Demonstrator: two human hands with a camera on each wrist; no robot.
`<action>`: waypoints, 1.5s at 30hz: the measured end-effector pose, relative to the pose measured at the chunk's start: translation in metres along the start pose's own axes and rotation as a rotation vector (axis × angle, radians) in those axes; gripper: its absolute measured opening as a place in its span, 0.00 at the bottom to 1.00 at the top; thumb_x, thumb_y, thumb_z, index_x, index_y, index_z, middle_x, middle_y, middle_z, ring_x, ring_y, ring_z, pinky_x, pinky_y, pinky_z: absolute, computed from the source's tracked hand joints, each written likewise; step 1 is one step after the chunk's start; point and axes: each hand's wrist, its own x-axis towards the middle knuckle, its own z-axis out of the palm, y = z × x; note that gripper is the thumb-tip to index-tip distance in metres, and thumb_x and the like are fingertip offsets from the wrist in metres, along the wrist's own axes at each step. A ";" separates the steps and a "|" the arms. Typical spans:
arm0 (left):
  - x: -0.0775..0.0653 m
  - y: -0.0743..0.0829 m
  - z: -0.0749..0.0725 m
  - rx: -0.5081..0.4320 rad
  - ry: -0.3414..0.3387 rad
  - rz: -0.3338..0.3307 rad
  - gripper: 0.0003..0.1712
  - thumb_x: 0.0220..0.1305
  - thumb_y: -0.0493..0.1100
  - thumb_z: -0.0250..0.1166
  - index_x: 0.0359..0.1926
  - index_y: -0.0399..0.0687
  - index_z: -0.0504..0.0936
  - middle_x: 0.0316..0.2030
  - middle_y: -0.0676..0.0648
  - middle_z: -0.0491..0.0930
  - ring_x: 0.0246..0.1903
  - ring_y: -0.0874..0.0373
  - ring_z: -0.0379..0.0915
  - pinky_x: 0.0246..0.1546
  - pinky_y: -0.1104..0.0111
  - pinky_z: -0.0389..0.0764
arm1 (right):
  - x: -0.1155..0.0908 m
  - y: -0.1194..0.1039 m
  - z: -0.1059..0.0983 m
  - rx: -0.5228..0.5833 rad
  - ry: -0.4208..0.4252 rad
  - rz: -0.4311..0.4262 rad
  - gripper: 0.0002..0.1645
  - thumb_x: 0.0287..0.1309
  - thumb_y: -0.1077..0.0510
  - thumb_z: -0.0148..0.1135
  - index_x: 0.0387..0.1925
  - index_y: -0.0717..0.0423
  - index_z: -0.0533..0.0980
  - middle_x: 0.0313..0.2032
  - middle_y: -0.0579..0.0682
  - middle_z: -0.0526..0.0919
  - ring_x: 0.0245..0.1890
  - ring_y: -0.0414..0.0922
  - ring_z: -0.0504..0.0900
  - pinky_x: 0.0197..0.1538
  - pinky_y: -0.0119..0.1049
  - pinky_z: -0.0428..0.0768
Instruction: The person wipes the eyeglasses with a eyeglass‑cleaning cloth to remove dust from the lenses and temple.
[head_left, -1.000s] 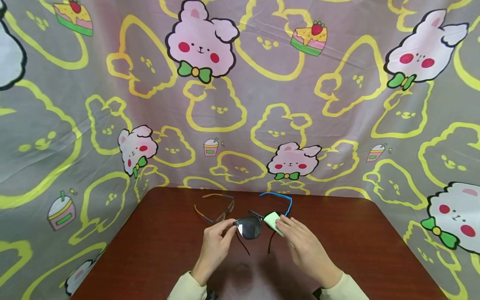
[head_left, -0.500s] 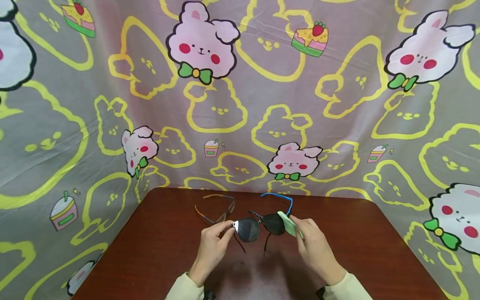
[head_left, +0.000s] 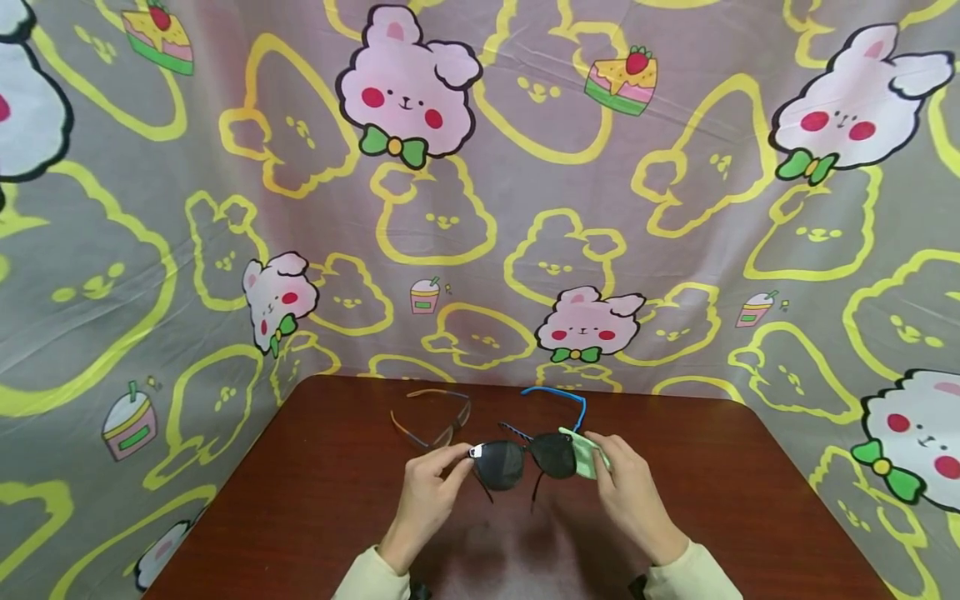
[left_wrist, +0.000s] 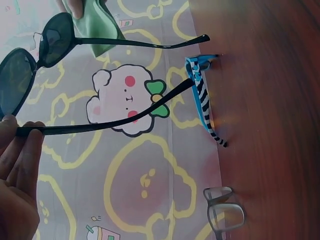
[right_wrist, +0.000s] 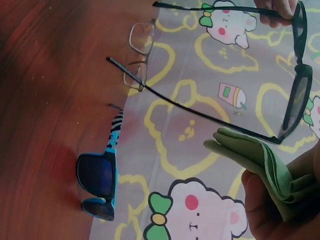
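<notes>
Black sunglasses (head_left: 500, 465) are held up above the table, dark lenses toward me and temples unfolded. My left hand (head_left: 428, 493) pinches them at their left hinge corner; the left wrist view shows thumb and fingers around the base of that temple (left_wrist: 107, 125). A folded pale green cloth (head_left: 589, 457) is gripped between the thumb and fingers of my right hand (head_left: 636, 497). In the head view the cloth overlaps the outer edge of the right lens; whether it touches is unclear. The right wrist view shows the cloth (right_wrist: 260, 160) close to the hinge on that side.
Clear-lens glasses (head_left: 444, 433) with orange-tipped temples lie at the table's back left. Blue-framed sunglasses (right_wrist: 96, 175) with striped temples lie behind the held pair. A patterned curtain (head_left: 480, 208) rises around the back and sides of the brown table (head_left: 300, 500).
The right hand with the cloth has moved off the front of the right lens to its outer edge, uncovering the lens. The left hand keeps its pinch, and the sunglasses have shifted slightly.
</notes>
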 end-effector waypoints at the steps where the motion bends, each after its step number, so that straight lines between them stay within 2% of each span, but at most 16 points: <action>1: 0.002 0.005 -0.001 -0.008 -0.006 -0.006 0.13 0.45 0.21 0.69 0.34 0.35 0.84 0.31 0.43 0.84 0.30 0.57 0.80 0.31 0.76 0.77 | 0.001 0.000 0.001 0.016 -0.011 0.018 0.15 0.57 0.72 0.58 0.46 0.61 0.78 0.33 0.46 0.80 0.26 0.37 0.70 0.27 0.33 0.71; 4: 0.006 0.016 -0.002 -0.038 -0.024 -0.030 0.11 0.47 0.22 0.68 0.34 0.33 0.83 0.31 0.41 0.84 0.30 0.56 0.80 0.32 0.77 0.77 | 0.003 -0.002 0.003 0.058 -0.036 0.067 0.15 0.58 0.71 0.58 0.46 0.60 0.79 0.34 0.46 0.81 0.29 0.37 0.74 0.30 0.34 0.73; 8: 0.006 0.017 -0.001 -0.071 -0.026 0.002 0.12 0.46 0.21 0.67 0.34 0.33 0.83 0.31 0.41 0.83 0.30 0.55 0.80 0.31 0.77 0.77 | 0.003 -0.002 0.005 0.116 -0.037 0.123 0.14 0.58 0.71 0.58 0.45 0.59 0.80 0.37 0.44 0.83 0.39 0.41 0.80 0.39 0.41 0.77; 11: 0.000 0.000 0.005 -0.106 -0.027 0.033 0.13 0.49 0.22 0.67 0.38 0.35 0.84 0.34 0.42 0.83 0.33 0.54 0.81 0.33 0.76 0.77 | 0.002 -0.002 0.005 0.169 -0.026 0.144 0.14 0.59 0.71 0.57 0.45 0.57 0.80 0.37 0.41 0.82 0.38 0.40 0.79 0.38 0.38 0.77; 15: -0.007 -0.021 0.009 -0.107 -0.042 0.030 0.14 0.52 0.27 0.68 0.41 0.41 0.85 0.39 0.47 0.81 0.36 0.57 0.78 0.33 0.78 0.76 | 0.002 -0.001 0.006 0.219 -0.012 0.149 0.15 0.59 0.71 0.57 0.44 0.55 0.80 0.35 0.38 0.81 0.34 0.37 0.76 0.35 0.32 0.73; 19: -0.007 -0.024 0.008 -0.076 -0.040 0.043 0.12 0.54 0.32 0.68 0.41 0.43 0.86 0.34 0.50 0.78 0.28 0.63 0.72 0.26 0.79 0.72 | 0.002 0.000 0.006 0.238 0.005 0.150 0.15 0.59 0.71 0.57 0.45 0.57 0.80 0.35 0.39 0.81 0.34 0.37 0.76 0.36 0.27 0.71; 22: -0.008 -0.026 0.008 -0.089 -0.047 0.039 0.12 0.55 0.32 0.68 0.42 0.42 0.86 0.30 0.49 0.80 0.24 0.64 0.70 0.24 0.79 0.70 | 0.001 0.001 0.007 0.240 0.025 0.137 0.15 0.59 0.71 0.57 0.45 0.57 0.80 0.35 0.40 0.81 0.35 0.37 0.76 0.37 0.24 0.69; 27: -0.008 -0.023 0.006 -0.113 -0.083 -0.050 0.15 0.54 0.27 0.66 0.44 0.39 0.84 0.31 0.48 0.83 0.24 0.63 0.72 0.24 0.77 0.73 | -0.001 0.003 0.008 0.230 0.065 0.080 0.16 0.58 0.72 0.57 0.46 0.56 0.80 0.36 0.41 0.81 0.34 0.37 0.76 0.36 0.23 0.69; 34: 0.004 0.002 -0.003 -0.167 -0.115 -0.165 0.14 0.57 0.22 0.60 0.44 0.33 0.83 0.29 0.45 0.81 0.26 0.55 0.74 0.27 0.72 0.75 | 0.000 -0.001 0.008 0.261 0.125 -0.033 0.20 0.53 0.78 0.57 0.46 0.62 0.79 0.36 0.50 0.82 0.33 0.39 0.76 0.36 0.22 0.69; 39: 0.007 0.007 -0.006 -0.248 -0.122 -0.278 0.10 0.60 0.24 0.58 0.42 0.28 0.82 0.30 0.41 0.82 0.28 0.61 0.76 0.29 0.72 0.77 | 0.005 -0.021 -0.003 0.295 0.143 -0.045 0.18 0.50 0.82 0.56 0.42 0.69 0.79 0.34 0.56 0.82 0.31 0.44 0.77 0.35 0.21 0.70; 41: 0.007 0.007 -0.006 -0.278 -0.121 -0.321 0.09 0.61 0.26 0.59 0.42 0.28 0.82 0.30 0.39 0.82 0.28 0.66 0.75 0.28 0.72 0.77 | 0.007 -0.028 -0.007 0.301 0.142 -0.035 0.17 0.50 0.82 0.56 0.42 0.70 0.79 0.34 0.57 0.82 0.31 0.44 0.77 0.35 0.21 0.70; 45: 0.008 0.006 -0.005 -0.311 -0.115 -0.384 0.08 0.61 0.28 0.61 0.41 0.30 0.82 0.29 0.37 0.81 0.27 0.68 0.74 0.27 0.72 0.76 | 0.008 -0.033 -0.010 0.312 0.131 -0.012 0.17 0.51 0.81 0.55 0.42 0.70 0.78 0.34 0.57 0.82 0.32 0.43 0.77 0.35 0.21 0.71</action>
